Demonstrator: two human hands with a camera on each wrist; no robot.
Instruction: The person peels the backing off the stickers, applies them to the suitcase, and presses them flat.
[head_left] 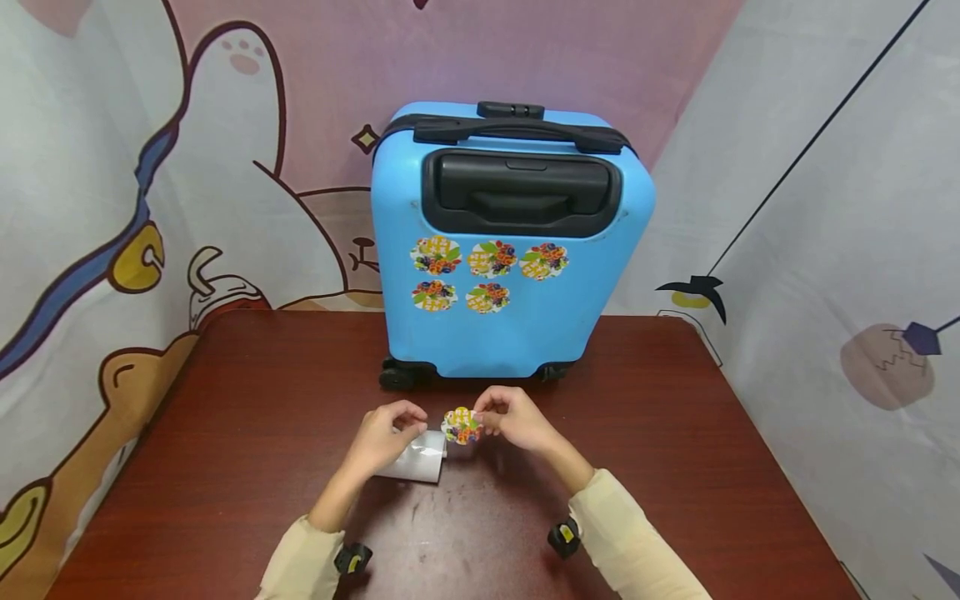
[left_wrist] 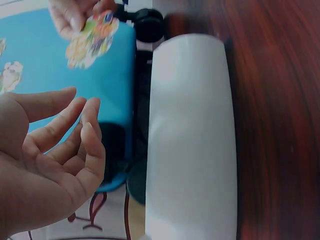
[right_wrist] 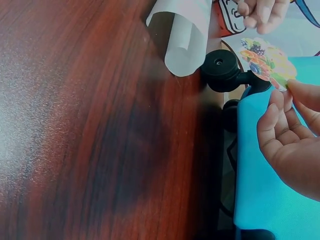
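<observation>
A round, scallop-edged fruit sticker (head_left: 460,427) is pinched at its edge between the thumb and fingers of my right hand (head_left: 517,419). The right wrist view shows the same sticker (right_wrist: 267,62) held up off the table. My left hand (head_left: 384,435) hovers by a curled roll of white paper (head_left: 422,457); in the left wrist view its fingers (left_wrist: 75,145) bend loosely with nothing between them. Behind both hands stands a light blue suitcase (head_left: 555,317), upright, with several matching fruit stickers (head_left: 492,259) in two rows on its front, three above and two below.
The suitcase stands on its black wheels (head_left: 397,377) on a dark reddish-brown table (head_left: 660,467). Its black handle recess (head_left: 525,192) lies above the stickers. A cartoon-printed cloth (head_left: 795,208) hangs behind the table.
</observation>
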